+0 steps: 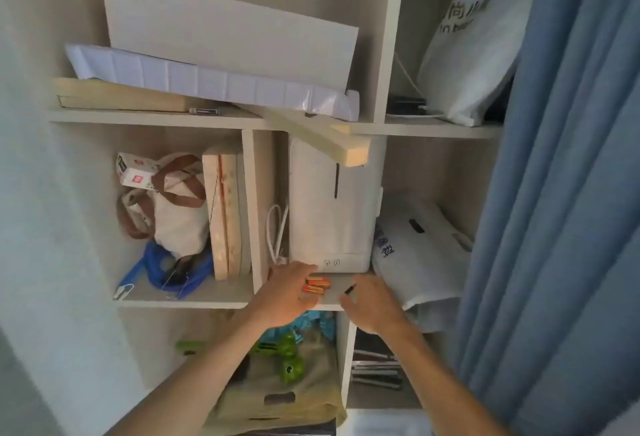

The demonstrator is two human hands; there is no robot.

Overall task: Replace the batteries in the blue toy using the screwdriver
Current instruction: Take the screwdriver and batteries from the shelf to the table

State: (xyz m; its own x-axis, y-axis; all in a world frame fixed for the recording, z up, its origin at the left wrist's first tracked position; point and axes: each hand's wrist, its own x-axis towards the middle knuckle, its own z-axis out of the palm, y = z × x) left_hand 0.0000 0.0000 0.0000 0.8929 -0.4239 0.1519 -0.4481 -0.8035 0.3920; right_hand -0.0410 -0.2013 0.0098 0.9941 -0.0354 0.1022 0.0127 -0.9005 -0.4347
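The left hand (pixel 287 292), fingers relaxed and empty, is reaching for the orange batteries (pixel 317 286) lying crosswise at its fingertips, while the right hand (pixel 372 302) is hovering farther off, grip unclear.

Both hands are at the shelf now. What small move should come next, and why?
Probably the left hand should close its fingers on the orange batteries: they lie loose on the shelf right beside its fingers, not yet gripped. The right hand is at the thin dark tool, likely the screwdriver.
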